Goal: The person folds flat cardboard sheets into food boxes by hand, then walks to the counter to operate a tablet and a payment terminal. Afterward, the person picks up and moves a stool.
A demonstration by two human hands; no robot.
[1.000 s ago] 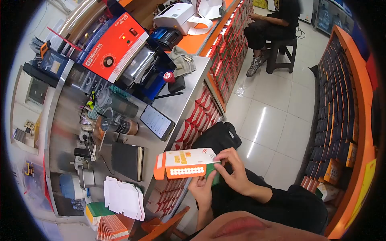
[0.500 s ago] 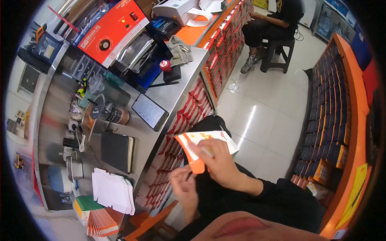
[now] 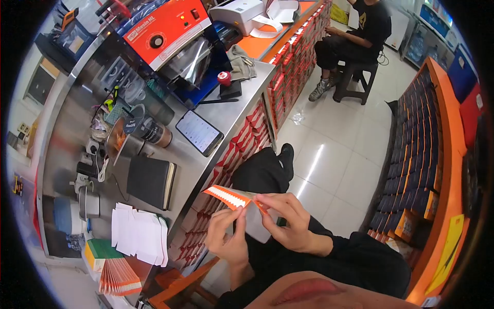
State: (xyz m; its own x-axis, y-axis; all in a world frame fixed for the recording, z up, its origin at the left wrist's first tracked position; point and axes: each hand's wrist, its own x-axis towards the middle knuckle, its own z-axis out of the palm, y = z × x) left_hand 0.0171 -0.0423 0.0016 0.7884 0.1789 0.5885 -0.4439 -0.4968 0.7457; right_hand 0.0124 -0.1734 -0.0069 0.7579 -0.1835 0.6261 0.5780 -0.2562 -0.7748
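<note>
An orange and white cardboard carton with a zigzag-edged strip is held up over my lap, partly folded, its pale panel hanging down between my hands. My left hand pinches the orange strip near its fold with thumb and fingertips. On the other side of the fold, my right hand grips an orange flap, fingers closed on it. Part of the carton's printed face is turned out of sight. To the left, a stack of flat white cartons lies on the counter's near end, beside a fanned bundle of orange-edged cartons.
The metal counter carries a phone, a black notebook, a drink cup and a red sealing machine. A person sits on a black stool. Stocked shelves line the right side.
My left hand has come up and taken hold of the carton. The carton has turned and bent, its strip now facing me. My right hand has shifted to its flap. The view has tilted slightly.
</note>
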